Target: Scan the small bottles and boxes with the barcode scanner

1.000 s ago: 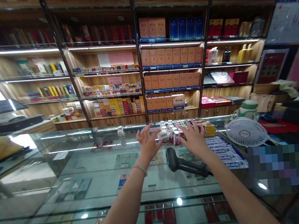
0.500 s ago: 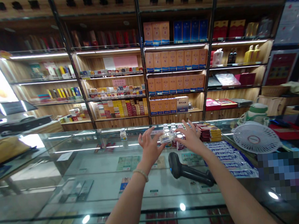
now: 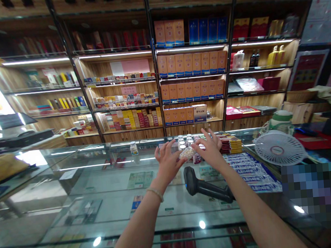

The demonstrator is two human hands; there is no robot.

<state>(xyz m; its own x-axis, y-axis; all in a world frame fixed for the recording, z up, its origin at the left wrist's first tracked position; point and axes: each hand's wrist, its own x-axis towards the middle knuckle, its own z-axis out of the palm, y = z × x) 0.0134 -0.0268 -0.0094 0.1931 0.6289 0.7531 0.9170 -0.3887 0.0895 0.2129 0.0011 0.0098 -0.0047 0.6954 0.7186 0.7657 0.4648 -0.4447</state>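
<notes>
Head view shows the small clear bottle [image 3: 187, 154] lying sideways between left hand [image 3: 168, 162] and right hand [image 3: 210, 151], pinched by both.

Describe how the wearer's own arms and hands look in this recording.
Both hands are bare, with no gloves. The left hand has a thin, pale bracelet around its wrist; the right hand shows nothing at the wrist. No sleeves show on the forearms.
</notes>
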